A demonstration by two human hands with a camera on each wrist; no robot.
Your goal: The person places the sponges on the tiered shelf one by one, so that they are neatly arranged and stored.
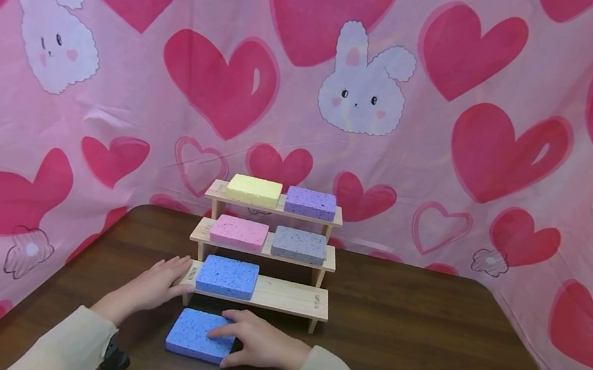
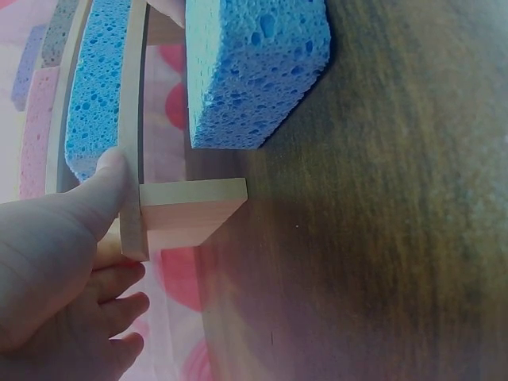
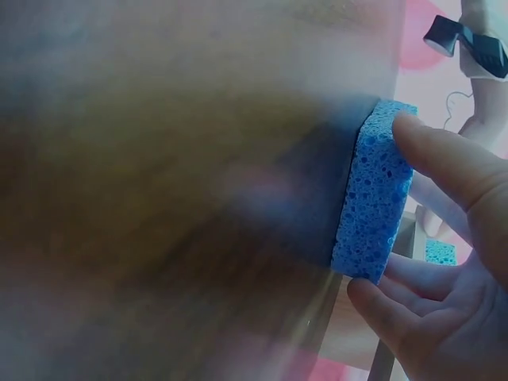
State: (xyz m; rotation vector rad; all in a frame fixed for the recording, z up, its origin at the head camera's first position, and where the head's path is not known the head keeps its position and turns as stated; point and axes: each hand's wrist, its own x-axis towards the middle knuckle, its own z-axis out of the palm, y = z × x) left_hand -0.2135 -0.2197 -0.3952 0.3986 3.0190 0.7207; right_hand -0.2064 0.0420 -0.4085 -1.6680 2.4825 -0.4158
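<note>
A three-tier wooden stand point(image 1: 290, 296) holds several sponges. On its bottom tier, toward the left, lies a blue sponge point(image 1: 227, 277). My left hand point(image 1: 155, 284) holds the left end of that tier, thumb at the front edge beside the sponge, as the left wrist view point(image 2: 55, 270) shows. A second blue sponge point(image 1: 194, 332) lies flat on the table in front of the stand. My right hand point(image 1: 262, 343) grips its right end, with the thumb at the near corner, a finger over the top and other fingers at the far side point(image 3: 381, 190).
A pink sponge point(image 1: 238, 232) and a grey sponge point(image 1: 299, 245) sit on the middle tier. Above them are a yellow sponge point(image 1: 253, 190) and a purple sponge point(image 1: 310, 203). The dark wooden table point(image 1: 423, 341) meets a pink heart-and-bunny cloth point(image 1: 298, 101) behind and at both sides.
</note>
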